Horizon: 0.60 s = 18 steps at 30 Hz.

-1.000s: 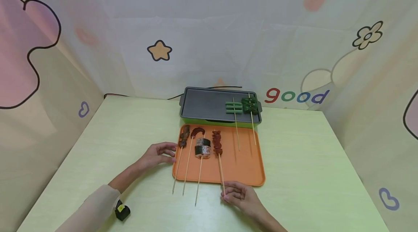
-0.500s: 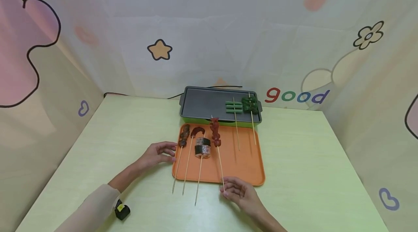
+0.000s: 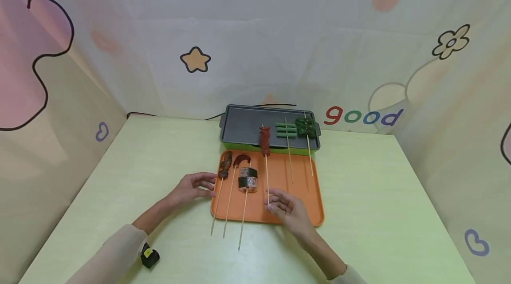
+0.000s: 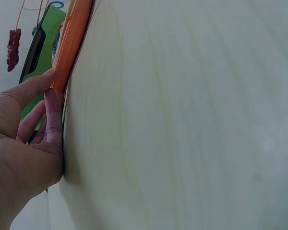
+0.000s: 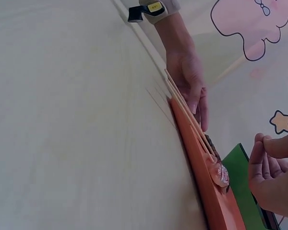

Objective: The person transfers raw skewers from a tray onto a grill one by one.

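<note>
My right hand (image 3: 290, 213) pinches the bare stick of a red meat skewer (image 3: 265, 142) between thumb and fingers. Its meat hangs over the front edge of the dark grill plate (image 3: 243, 124); the left wrist view shows this red meat (image 4: 13, 50) raised. My left hand (image 3: 193, 189) holds the left rim of the orange tray (image 3: 293, 213), thumb and finger at the edge (image 4: 67, 57). On that tray lie a brown meat skewer (image 3: 225, 166), a curled dark-red skewer (image 3: 241, 159) and a skewer of black-banded rolls (image 3: 248, 180), sticks pointing towards me.
A green-bean-like skewer (image 3: 286, 130) and a dark green leafy skewer (image 3: 305, 128) lie on the plate's right part, sticks reaching out over the tray. A black object with a yellow patch (image 3: 150, 256) is by the left sleeve. Patterned cloth (image 3: 247, 53) surrounds the pale table (image 3: 359, 186).
My right hand has moved forward with the red meat skewer, lifting it from above the tray to the grill plate's front edge. The left hand stays at the tray's rim.
</note>
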Tool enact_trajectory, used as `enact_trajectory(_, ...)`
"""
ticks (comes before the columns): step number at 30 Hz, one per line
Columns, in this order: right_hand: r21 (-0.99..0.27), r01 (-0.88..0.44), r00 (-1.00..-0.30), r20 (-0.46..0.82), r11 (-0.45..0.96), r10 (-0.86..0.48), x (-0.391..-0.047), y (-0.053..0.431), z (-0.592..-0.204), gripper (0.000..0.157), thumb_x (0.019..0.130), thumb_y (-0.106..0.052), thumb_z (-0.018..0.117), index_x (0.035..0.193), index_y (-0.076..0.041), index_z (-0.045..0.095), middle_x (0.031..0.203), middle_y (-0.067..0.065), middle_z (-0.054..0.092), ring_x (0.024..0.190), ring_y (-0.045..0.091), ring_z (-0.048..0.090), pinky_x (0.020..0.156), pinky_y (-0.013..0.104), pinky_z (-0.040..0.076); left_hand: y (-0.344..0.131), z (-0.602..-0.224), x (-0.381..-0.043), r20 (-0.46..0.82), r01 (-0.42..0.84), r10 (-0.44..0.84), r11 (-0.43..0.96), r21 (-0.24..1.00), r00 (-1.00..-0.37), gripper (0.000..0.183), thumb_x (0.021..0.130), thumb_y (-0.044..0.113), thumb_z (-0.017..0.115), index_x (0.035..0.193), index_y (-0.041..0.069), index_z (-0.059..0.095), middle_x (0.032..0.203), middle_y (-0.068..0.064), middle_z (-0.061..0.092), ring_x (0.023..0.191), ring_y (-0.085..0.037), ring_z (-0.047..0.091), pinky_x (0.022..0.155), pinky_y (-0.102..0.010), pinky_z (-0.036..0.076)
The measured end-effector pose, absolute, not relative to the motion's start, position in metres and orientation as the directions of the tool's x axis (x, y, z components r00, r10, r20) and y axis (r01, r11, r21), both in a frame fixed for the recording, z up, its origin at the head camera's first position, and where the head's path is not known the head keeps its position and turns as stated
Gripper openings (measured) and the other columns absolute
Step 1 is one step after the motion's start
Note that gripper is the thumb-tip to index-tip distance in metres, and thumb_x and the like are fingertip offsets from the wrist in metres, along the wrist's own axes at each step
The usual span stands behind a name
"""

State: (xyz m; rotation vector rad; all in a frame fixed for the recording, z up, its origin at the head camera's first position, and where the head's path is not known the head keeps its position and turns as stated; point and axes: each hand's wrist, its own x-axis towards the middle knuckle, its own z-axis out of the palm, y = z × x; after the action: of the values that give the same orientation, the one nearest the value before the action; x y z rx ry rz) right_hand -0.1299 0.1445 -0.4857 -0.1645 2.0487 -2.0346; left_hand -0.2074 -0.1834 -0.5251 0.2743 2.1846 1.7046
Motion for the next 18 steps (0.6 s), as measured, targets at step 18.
enact_trajectory(18, -0.998, 0.057, -0.996, -0.055, -0.03, -0.068, -0.181, 0.117, -0.49, 0.043, 0.098, 0.011, 0.056, 0.141, 0.01, 0.053, 0.124, 0.034, 0.061, 0.108, 0.025, 0.068, 0.099, 0.032, 0.056, -0.183, -0.524, -0.206, -0.153, -0.058, 0.37, 0.255, 0.965, -0.916, 0.054, 0.09, 0.008, 0.077, 0.14, -0.004, 0.057, 0.126, -0.023, 0.068, 0.104, -0.012, 0.066, 0.084, -0.018, 0.055)
